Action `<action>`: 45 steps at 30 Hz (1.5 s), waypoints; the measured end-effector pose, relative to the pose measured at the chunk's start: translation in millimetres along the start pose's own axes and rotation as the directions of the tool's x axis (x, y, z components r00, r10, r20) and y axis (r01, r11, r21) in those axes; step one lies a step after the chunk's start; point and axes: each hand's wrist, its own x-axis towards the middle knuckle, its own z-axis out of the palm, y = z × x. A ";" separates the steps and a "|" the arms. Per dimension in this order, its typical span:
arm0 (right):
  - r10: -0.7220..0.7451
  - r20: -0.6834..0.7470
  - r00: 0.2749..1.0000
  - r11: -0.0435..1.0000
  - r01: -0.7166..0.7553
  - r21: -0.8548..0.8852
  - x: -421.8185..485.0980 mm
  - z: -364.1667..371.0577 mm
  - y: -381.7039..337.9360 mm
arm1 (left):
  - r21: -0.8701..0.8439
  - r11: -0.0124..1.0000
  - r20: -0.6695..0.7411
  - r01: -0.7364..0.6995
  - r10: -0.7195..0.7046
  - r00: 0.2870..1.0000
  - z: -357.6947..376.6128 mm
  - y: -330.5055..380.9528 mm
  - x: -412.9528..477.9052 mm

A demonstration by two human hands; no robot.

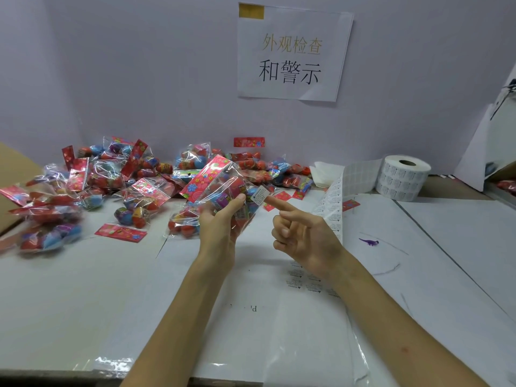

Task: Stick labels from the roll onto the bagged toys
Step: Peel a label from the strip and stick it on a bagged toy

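My left hand (223,219) holds a clear bag of coloured toys (220,188) with a red flowered header, lifted above the table's middle. A small white label (260,195) sits at the bag's right edge. My right hand (301,233) is beside it, index finger stretched out with its tip touching the label, the other fingers curled. The label roll (402,177) stands at the back right, and its backing strip (332,208) trails down toward my right wrist, with several labels still on it.
A heap of bagged toys (92,185) covers the table's left and back. Loose red header cards (120,232) lie near it. A small purple toy lizard (369,242) lies right of my hand. A paper sign (293,51) hangs on the wall. Cardboard (11,174) stands at far left.
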 end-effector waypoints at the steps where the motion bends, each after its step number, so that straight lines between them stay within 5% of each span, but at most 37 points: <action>1: -0.001 0.002 1.000 1.000 0.001 -0.009 0.0 -0.1 -0.1 | -0.001 1.000 0.001 0.000 0.000 1.000 0.1 0.2 0.1; 13: -0.057 -0.013 0.998 0.971 0.053 -0.234 -0.2 1.8 -0.3 | 0.000 1.000 -0.012 -0.002 0.002 1.000 0.5 0.8 -0.3; 26: -0.199 0.043 0.979 0.802 0.189 -0.566 4.9 2.3 10.3 | -0.018 1.000 -0.058 0.024 -0.025 0.998 -1.5 1.5 0.4; 29: -0.260 0.047 0.965 0.676 0.216 -0.704 6.5 0.7 15.9 | -0.014 0.999 -0.065 0.033 -0.034 0.997 -1.0 1.7 0.7; 36: -0.294 0.080 0.952 0.077 0.107 -0.991 1.6 2.9 26.9 | -0.014 0.998 -0.056 0.054 -0.055 0.997 -2.0 0.4 0.7; 41: -0.300 -0.008 0.954 -0.025 -0.016 -1.000 1.5 3.1 30.6 | -0.026 0.997 -0.027 0.070 -0.071 0.997 -1.4 -1.0 1.2; 45: -0.317 -0.131 0.939 0.061 -0.117 -0.991 4.1 -3.8 27.6 | -0.020 0.998 0.016 0.061 -0.061 0.998 -1.2 -1.5 1.8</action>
